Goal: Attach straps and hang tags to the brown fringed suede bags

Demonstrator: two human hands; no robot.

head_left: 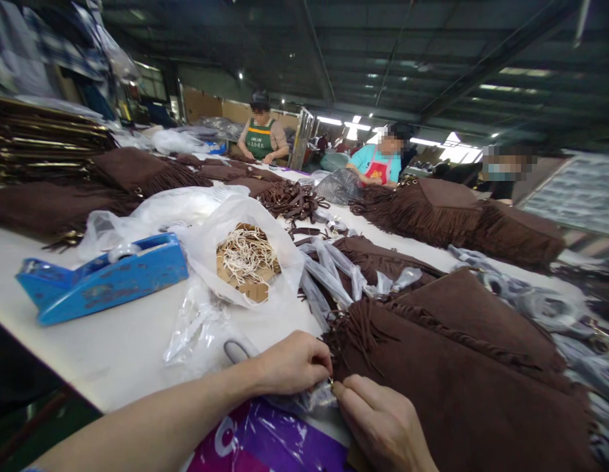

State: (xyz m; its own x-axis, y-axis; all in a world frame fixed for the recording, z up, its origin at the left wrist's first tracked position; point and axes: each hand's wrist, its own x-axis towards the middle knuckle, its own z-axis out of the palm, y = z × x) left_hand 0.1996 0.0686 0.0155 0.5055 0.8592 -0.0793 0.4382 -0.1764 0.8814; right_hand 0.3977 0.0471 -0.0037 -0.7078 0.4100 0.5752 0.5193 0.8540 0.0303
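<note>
My left hand (294,364) is closed in a pinch, its fingertips at a small gold-coloured metal piece (332,383). From the other side my right hand (383,416) pinches the same piece; its exact kind is too small to make out. Crumpled clear plastic (316,398) lies just under the fingers. Beside both hands, on the right, rests a dark brown fringed suede bag (461,380), its tassel strands (366,331) near my left fingertips. A grey loop (234,347), like a scissors handle, shows behind my left wrist.
A blue tape dispenser (112,278) stands left of a white plastic bag (200,262) holding tags with white strings (248,255). Purple printed plastic (279,436) lies at the front edge. Plastic-wrapped straps (333,269) and stacked brown bags (432,203) lie beyond. Several co-workers (262,134) are across the table.
</note>
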